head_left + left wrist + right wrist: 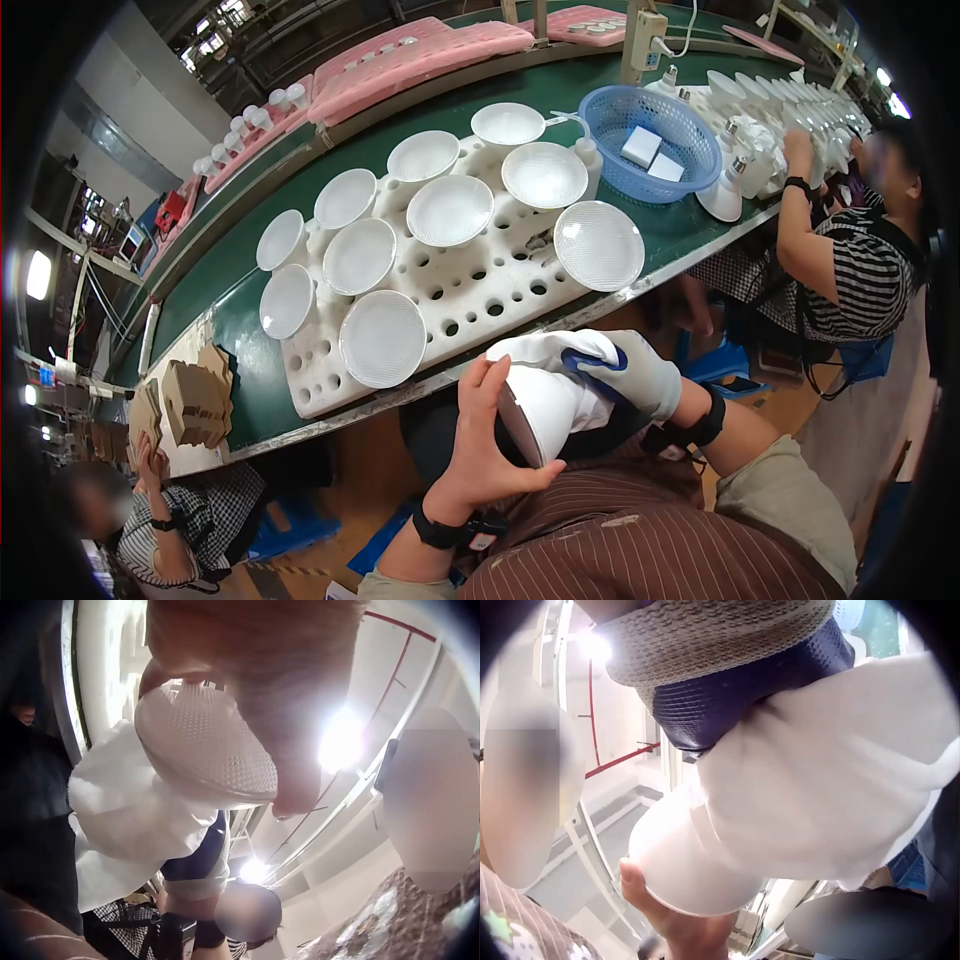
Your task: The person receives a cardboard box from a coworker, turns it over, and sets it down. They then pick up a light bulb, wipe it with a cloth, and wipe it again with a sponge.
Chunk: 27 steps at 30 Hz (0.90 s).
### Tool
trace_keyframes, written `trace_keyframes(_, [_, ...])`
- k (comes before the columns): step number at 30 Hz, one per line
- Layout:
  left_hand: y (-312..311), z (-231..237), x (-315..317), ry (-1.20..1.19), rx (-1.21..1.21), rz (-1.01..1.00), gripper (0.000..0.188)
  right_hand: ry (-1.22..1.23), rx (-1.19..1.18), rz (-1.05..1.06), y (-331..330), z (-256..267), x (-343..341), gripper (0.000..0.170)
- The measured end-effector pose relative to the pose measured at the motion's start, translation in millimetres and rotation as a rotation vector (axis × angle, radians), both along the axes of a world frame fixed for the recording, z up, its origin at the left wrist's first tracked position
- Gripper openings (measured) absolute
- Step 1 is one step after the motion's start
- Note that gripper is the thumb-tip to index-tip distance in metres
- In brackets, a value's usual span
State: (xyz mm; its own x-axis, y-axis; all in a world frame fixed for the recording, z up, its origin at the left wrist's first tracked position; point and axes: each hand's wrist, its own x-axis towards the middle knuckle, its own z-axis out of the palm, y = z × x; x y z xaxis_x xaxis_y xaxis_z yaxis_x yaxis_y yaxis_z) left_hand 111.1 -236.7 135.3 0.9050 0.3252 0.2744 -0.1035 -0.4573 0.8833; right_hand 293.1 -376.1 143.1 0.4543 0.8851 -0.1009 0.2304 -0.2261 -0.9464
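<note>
A white reflector lamp (pixel 552 408) is held over the lap, its wide face turned toward the left. My bare left hand (pixel 478 432) grips it by the rim, thumb and fingers spread across the face. In the left wrist view the dimpled lens (pixel 214 742) shows below that palm. A white cloth (pixel 540 347) wraps the lamp's back and hides its narrow end. My right hand (pixel 648 382), in a pale knit glove with dark blue coating, grips the cloth around the lamp. The right wrist view shows the gloved fingers (pixel 742 694) pressing into the cloth's folds.
A white foam board (pixel 470 290) with holes bears several similar lamps, lens up, on the green bench (pixel 255 375). Beyond it stands a blue basket (pixel 650 190) with white boxes. Cardboard pieces (pixel 195 400) lie at left. One person (pixel 850 250) sits at right, another (pixel 190 520) at lower left.
</note>
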Motion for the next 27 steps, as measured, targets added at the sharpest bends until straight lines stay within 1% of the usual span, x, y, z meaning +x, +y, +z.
trace_keyframes(2, [0, -1, -1, 0.017, 0.093, -0.059, 0.122, 0.115, 0.086, -0.054, -3, -3, 0, 0.030])
trace_keyframes(4, [0, 7, 3, 0.017, 0.071, -0.054, 0.123, 0.079, 0.085, -0.045, -6, -2, 2, 0.030])
trace_keyframes(6, [-1, 7, 6, 0.017, 0.044, -0.050, 0.123, 0.041, 0.231, -0.125, -10, -1, 0, 0.032])
trace_keyframes(7, [-2, 2, 6, 0.060, -0.307, -0.059, 0.122, 0.038, 0.241, -0.136, -11, -1, 0, 0.036])
trace_keyframes(8, [-4, -3, 6, 0.101, -0.659, -0.064, 0.121, 0.043, 0.235, -0.128, -13, -4, 1, 0.036])
trace_keyframes(9, [-5, -4, 9, 0.054, -0.959, -0.103, 0.112, -0.128, 0.280, -0.123, -15, -7, 3, 0.037])
trace_keyframes(10, [-4, -4, 9, 0.052, -0.962, -0.094, 0.112, -0.298, 0.327, -0.116, -15, -8, 4, 0.039])
trace_keyframes(11, [-3, -4, 9, 0.089, -0.980, -0.106, 0.107, -0.389, 0.213, -0.047, -16, 3, 5, 0.041])
trace_keyframes(12, [-3, -4, 9, 0.126, -0.998, -0.119, 0.103, -0.385, 0.208, -0.041, -17, 1, 4, 0.041])
trace_keyframes(14, [-4, -6, 8, 0.123, -0.959, -0.109, 0.102, -0.412, 0.146, -0.007, -18, 0, 4, 0.041])
trace_keyframes(15, [-4, -8, 8, 0.113, -0.870, -0.093, 0.102, -0.411, 0.142, -0.005, -16, -4, 3, 0.041])
trace_keyframes(16, [-4, -10, 8, 0.103, -0.779, -0.079, 0.102, -0.305, 0.206, -0.063, -12, -11, 1, 0.040])
trace_keyframes(17, [-3, -11, 8, 0.102, -0.780, -0.081, 0.102, -0.201, 0.270, -0.123, -10, -15, 0, 0.039])
trace_keyframes(18, [-2, -11, 7, 0.110, -0.604, -0.073, 0.102, -0.200, 0.266, -0.124, -10, -15, 0, 0.039])
trace_keyframes(19, [0, -11, 6, 0.117, -0.427, -0.064, 0.101, -0.063, 0.198, -0.121, -10, -14, 0, 0.037])
trace_keyframes(20, [1, -10, 6, 0.117, -0.428, -0.064, 0.101, 0.074, 0.131, -0.117, -9, -14, 0, 0.035])
trace_keyframes(22, [2, -7, 6, 0.101, -0.328, -0.078, 0.100, 0.088, 0.120, -0.126, -10, -13, -1, 0.033])
trace_keyframes(27, [1, -4, 7, 0.066, -0.300, -0.078, 0.097, 0.108, 0.152, -0.139, -9, -15, -2, 0.033])
